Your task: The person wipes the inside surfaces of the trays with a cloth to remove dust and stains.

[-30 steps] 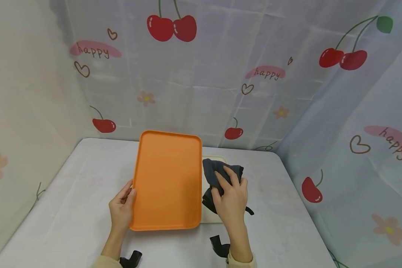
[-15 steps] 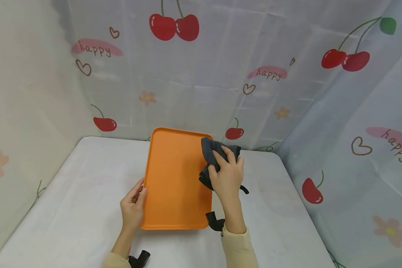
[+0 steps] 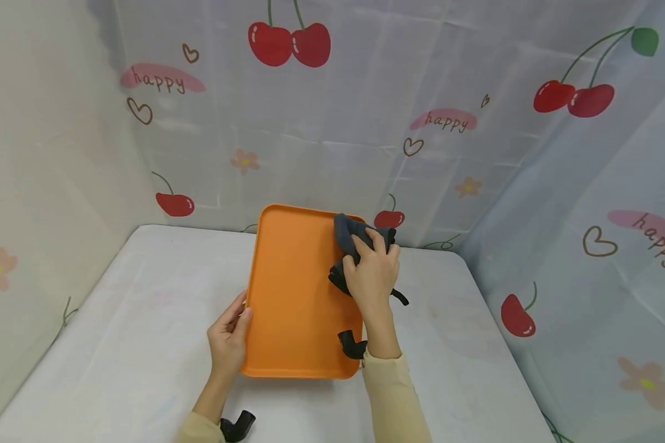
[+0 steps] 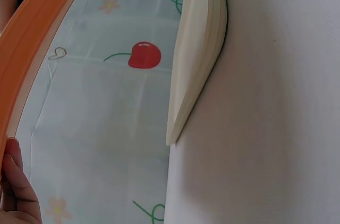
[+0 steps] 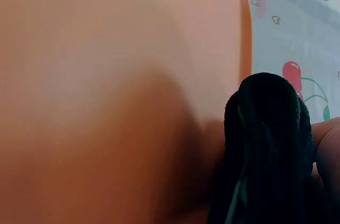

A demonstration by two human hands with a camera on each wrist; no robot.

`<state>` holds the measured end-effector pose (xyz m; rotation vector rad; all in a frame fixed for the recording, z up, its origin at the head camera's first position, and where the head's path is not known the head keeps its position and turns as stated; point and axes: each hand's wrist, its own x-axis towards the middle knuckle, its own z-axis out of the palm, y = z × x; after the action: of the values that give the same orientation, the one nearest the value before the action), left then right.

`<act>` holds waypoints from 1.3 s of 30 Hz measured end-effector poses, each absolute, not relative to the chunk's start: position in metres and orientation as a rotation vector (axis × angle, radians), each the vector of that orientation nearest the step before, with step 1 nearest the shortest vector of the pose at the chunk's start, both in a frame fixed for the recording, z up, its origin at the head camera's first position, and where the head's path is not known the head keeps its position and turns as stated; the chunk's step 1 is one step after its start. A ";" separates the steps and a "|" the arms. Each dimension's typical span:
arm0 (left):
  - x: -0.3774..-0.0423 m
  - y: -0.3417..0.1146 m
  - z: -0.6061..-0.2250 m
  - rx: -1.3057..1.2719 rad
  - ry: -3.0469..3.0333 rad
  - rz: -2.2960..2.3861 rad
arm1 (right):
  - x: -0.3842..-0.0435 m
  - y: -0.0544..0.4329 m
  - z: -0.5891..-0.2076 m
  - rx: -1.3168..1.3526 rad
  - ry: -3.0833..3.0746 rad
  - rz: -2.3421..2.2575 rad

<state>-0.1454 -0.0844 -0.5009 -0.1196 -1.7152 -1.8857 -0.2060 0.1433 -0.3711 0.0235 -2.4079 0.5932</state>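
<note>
An orange tray (image 3: 302,295) is held up off the table and tilted in the head view. My left hand (image 3: 228,335) grips its left edge, thumb at the front and fingers partly hidden behind. At the tray's upper right corner my right hand (image 3: 372,267) holds a bunched dark grey cloth (image 3: 346,234) against the surface, fingers spread and bent over it. A black strip of the cloth hangs out to the right. In the right wrist view the folded cloth (image 5: 268,134) looks nearly black beside the tray's inner face (image 5: 117,49).
A cream tray or board (image 4: 199,49) lies on the white table (image 4: 265,128) below the raised tray, seen in the left wrist view. Behind the table hangs a cherry-printed curtain (image 3: 321,154). Black wrist mounts (image 3: 238,426) stick out from both sleeves.
The orange tray has shifted right in my left hand, covering the cream one in the head view. My right hand has carried the cloth upward, from beside the tray onto its upper right corner.
</note>
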 end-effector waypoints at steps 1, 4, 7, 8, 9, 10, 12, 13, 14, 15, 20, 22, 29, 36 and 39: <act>-0.145 -0.083 -0.500 -0.121 -1.717 -1.888 | -0.207 0.144 -0.371 0.011 -2.416 0.586; -0.144 -0.080 -0.499 -0.126 -1.722 -1.896 | -0.210 0.143 -0.372 -0.026 -2.447 0.571; -0.144 -0.078 -0.497 -0.139 -1.726 -1.891 | -0.211 0.142 -0.374 -0.058 -2.472 0.562; -0.144 -0.078 -0.497 -0.148 -1.726 -1.888 | -0.212 0.142 -0.374 -0.067 -2.474 0.560; -0.143 -0.077 -0.497 -0.155 -1.729 -1.882 | -0.212 0.142 -0.374 -0.071 -2.470 0.557; -0.143 -0.077 -0.497 -0.164 -1.729 -1.876 | -0.213 0.142 -0.375 -0.075 -2.468 0.554; -0.144 -0.077 -0.497 -0.176 -1.727 -1.870 | -0.214 0.141 -0.375 -0.081 -2.461 0.550; -0.144 -0.077 -0.497 -0.179 -1.723 -1.873 | -0.214 0.140 -0.374 -0.082 -2.455 0.547; -0.144 -0.077 -0.496 -0.179 -1.721 -1.876 | -0.215 0.139 -0.374 -0.080 -2.450 0.544; -0.144 -0.077 -0.496 -0.181 -1.719 -1.877 | -0.215 0.139 -0.374 -0.078 -2.445 0.541; -0.145 -0.075 -0.495 -0.206 -1.717 -1.867 | -0.216 0.135 -0.371 -0.082 -2.434 0.546; -0.145 -0.074 -0.494 -0.217 -1.717 -1.867 | -0.216 0.132 -0.371 -0.088 -2.442 0.550; -0.144 -0.069 -0.491 -0.211 -1.707 -1.890 | -0.216 0.123 -0.368 -0.061 -2.430 0.539; -0.143 -0.065 -0.490 -0.232 -1.713 -1.882 | -0.215 0.107 -0.362 -0.026 -2.448 0.513; -0.142 -0.064 -0.489 -0.237 -1.712 -1.875 | -0.215 0.099 -0.359 -0.007 -2.470 0.497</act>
<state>-0.1420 -0.0641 -0.4888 -0.2369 -1.7116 -1.8747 -0.2151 0.0994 -0.3589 -0.0075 -2.4704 0.4965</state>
